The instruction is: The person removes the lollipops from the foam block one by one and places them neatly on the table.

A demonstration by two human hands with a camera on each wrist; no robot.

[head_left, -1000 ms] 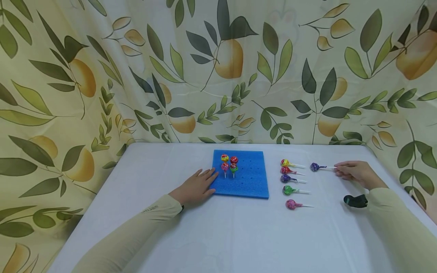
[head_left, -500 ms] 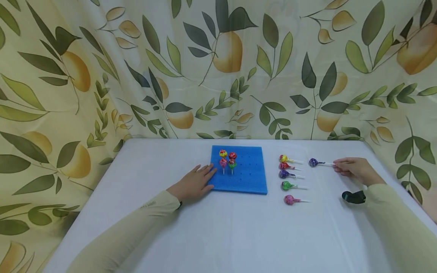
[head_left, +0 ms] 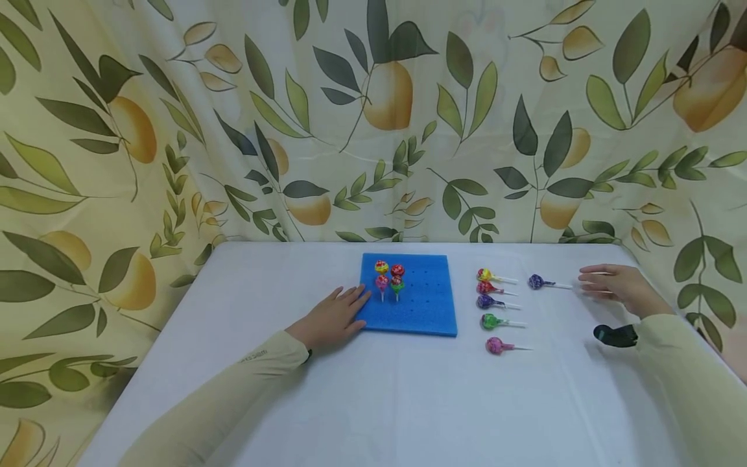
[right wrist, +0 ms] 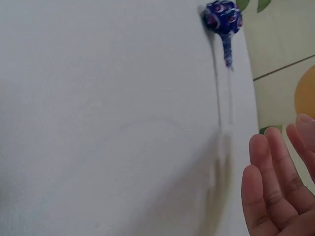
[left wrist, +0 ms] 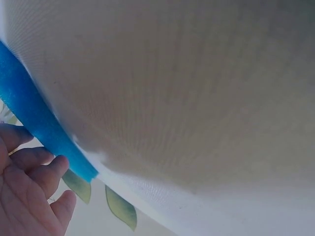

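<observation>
My left hand (head_left: 331, 319) lies with spread, straight fingers at the left edge of a blue foam board (head_left: 423, 318); the left wrist view shows its fingers (left wrist: 47, 174) by the board's edge. Several wrapped lollipops stand upright in the board, among them a yellow one (head_left: 381, 266) and a pink one (head_left: 382, 283). Just past the stick end of a purple lollipop (head_left: 535, 281), my right hand (head_left: 624, 287) holds nothing. In the right wrist view that lollipop (right wrist: 224, 18) lies on the white cloth, apart from the extended fingers (right wrist: 261, 152).
Left of the purple lollipop, a column of lollipops lies on the white-covered table (head_left: 408, 402): yellow (head_left: 484, 275), red (head_left: 484, 288), purple (head_left: 486, 301), green (head_left: 490, 321) and pink (head_left: 496, 346). A black wrist device (head_left: 615, 335) sits below the right wrist. A fruit-patterned curtain (head_left: 350, 130) hangs behind.
My right hand has let go of the purple lollipop's stick and moved slightly right, its fingers straightening. The lollipop stays on the table. The left hand keeps its place on the board.
</observation>
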